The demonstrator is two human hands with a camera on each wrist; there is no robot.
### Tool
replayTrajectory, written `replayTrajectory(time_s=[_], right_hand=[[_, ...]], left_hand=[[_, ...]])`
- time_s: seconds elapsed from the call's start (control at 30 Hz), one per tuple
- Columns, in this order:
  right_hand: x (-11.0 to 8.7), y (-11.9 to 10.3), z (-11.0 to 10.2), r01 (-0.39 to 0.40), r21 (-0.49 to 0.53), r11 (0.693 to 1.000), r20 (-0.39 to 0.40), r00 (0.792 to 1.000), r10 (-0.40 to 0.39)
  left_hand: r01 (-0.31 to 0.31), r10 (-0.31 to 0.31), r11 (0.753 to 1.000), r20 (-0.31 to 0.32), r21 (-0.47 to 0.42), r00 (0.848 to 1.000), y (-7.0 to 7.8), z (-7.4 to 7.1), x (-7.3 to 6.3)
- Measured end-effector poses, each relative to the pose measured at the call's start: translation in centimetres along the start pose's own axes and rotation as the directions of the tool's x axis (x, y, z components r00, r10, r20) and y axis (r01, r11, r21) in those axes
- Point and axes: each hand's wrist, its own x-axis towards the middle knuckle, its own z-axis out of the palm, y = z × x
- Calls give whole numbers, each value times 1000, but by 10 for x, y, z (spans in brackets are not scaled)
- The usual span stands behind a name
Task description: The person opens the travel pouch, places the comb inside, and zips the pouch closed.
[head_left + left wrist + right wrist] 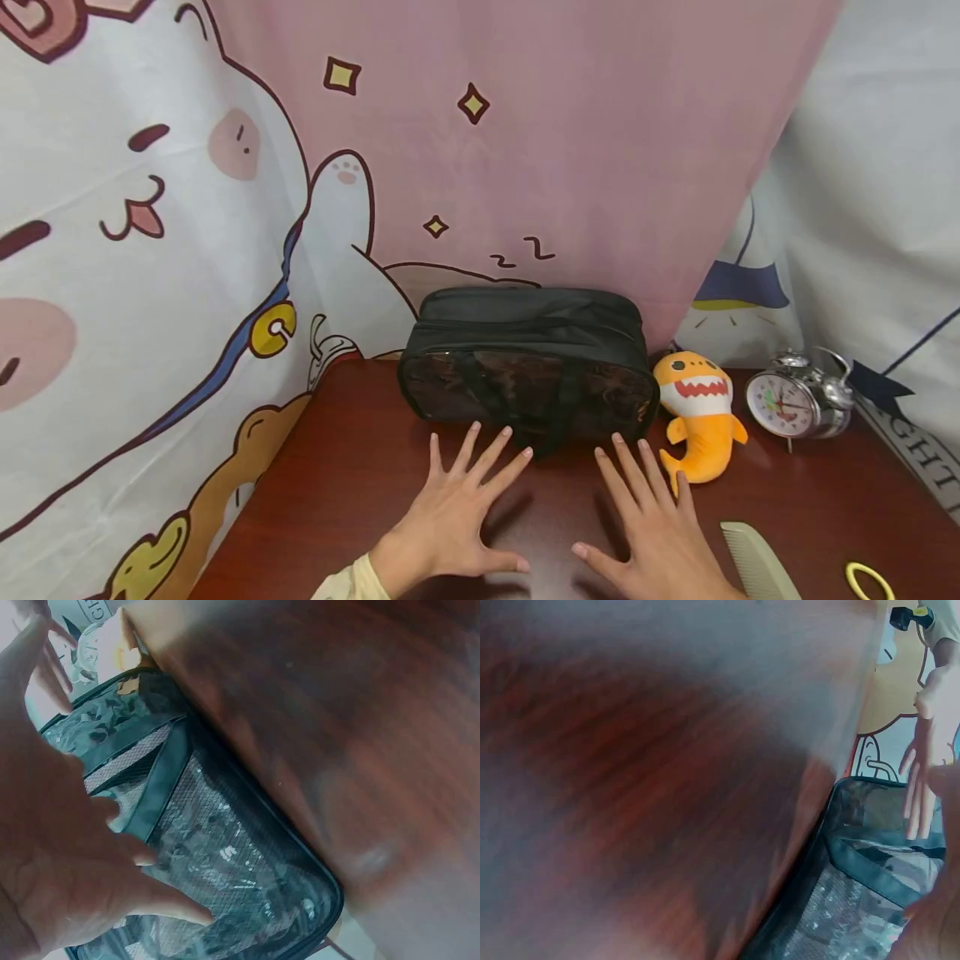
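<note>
A black bag [525, 325] with a clear front panel and two strap handles stands at the back of the dark red-brown table [330, 500]. In front of it my left hand [457, 508] spreads its fingers wide, palm down, holding nothing. My right hand [652, 525] is spread likewise to the right, also with nothing in it, its fingertips close to the bag's lower front edge. The left wrist view shows the bag's clear panel [217, 840] beyond my thumb and fingers. In the right wrist view the bag's strap [870, 874] shows near both hands.
Right of the bag sits an orange shark plush [701, 425], and beside it a silver twin-bell alarm clock [787, 404]. A pale green comb [757, 558] and a yellow ring-shaped handle [866, 579] lie at the front right. Printed cloth [570, 150] hangs behind the table.
</note>
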Motion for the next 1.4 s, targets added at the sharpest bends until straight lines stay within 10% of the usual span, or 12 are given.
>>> replayTrajectory(time_s=[0.3,0.37,0.6,0.73,0.87,1.13,1.4], right_hand=[[4,7,-17,205,110,973,-348,925,-155],[9,11,-23,283,125,951,-450,870,-200],[40,26,-51,547,105,830,-773,570,-278],[53,40,-64,549,110,829,-818,524,-238],[64,61,-64,503,198,841,-800,579,-158],[78,85,-54,260,515,817,-622,769,147],[96,96,-44,-38,755,655,-189,943,274]], left_hand=[[-101,105,995,-242,26,965,-3,-27,2],[-131,122,991,-327,-5,937,-5,-33,4],[-180,119,983,-594,-45,796,-24,-53,8],[-149,74,988,-694,-49,716,-41,-66,13],[-96,-41,985,-745,-140,666,-61,-75,15],[-19,-304,910,-697,-415,649,-101,-76,19],[-53,-424,821,-668,-569,612,-116,-64,22]])
